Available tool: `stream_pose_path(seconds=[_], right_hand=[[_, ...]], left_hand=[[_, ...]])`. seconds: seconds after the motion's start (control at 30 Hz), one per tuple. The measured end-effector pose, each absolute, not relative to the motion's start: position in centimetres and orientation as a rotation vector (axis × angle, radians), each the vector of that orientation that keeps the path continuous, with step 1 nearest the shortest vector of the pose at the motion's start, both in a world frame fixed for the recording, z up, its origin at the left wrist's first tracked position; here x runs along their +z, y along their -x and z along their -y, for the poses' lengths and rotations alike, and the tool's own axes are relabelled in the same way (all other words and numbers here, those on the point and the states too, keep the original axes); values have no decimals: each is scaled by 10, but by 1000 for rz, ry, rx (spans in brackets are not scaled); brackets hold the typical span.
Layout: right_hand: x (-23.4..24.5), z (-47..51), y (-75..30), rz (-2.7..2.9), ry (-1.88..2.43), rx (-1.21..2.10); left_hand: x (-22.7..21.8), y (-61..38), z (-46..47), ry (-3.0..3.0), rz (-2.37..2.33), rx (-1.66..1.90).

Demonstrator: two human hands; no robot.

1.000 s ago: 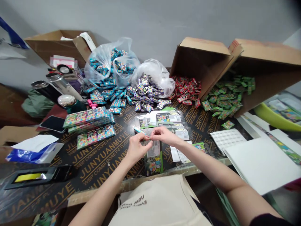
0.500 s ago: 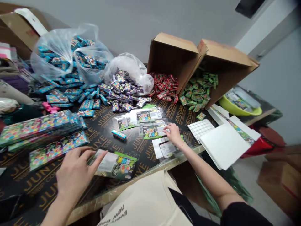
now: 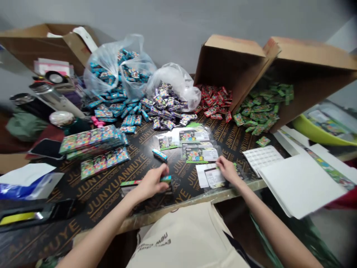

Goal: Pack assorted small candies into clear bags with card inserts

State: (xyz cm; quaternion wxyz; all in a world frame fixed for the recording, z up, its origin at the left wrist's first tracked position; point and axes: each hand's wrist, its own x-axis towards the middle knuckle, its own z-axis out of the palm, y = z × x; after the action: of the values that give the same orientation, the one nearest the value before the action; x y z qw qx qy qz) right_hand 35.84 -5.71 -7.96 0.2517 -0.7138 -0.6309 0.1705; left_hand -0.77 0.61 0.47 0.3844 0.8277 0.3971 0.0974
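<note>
- Strip of coloured packets (image 3: 130, 183): low over or on the dark table (image 3: 97, 201), clamped between thumb and fingers of the left hand (image 3: 153, 181) (which hides its middle).
- Right hand (image 3: 228, 170): fingertips bunched at the printed sleeves (image 3: 214, 178) near the table edge; whether they pinch one, I cannot tell.
- Blue packet (image 3: 160, 155): alone, just beyond the left hand.
- Purple packets (image 3: 167, 106): heaped between blue packets (image 3: 111, 108) and red packets (image 3: 214, 100).
</note>
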Motion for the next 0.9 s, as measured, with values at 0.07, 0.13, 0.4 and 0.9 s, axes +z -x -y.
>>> stream_pose_path(seconds=[0.07,0.13,0.4,0.9], right_hand=[[-75,57,-362,1627,1937,498],[-66,54,-355,1510,1912,461],[-1,24,-222,1330,1304,816],[43,-9,-206,1754,1191,954]], left_hand=[[19,8,-10,-1962,-1042,553],[22,7,-12,-1837,-1039,786],[0,-4,-6,-1606,-1028,941],[15,0,1,-1923,-1006,964]])
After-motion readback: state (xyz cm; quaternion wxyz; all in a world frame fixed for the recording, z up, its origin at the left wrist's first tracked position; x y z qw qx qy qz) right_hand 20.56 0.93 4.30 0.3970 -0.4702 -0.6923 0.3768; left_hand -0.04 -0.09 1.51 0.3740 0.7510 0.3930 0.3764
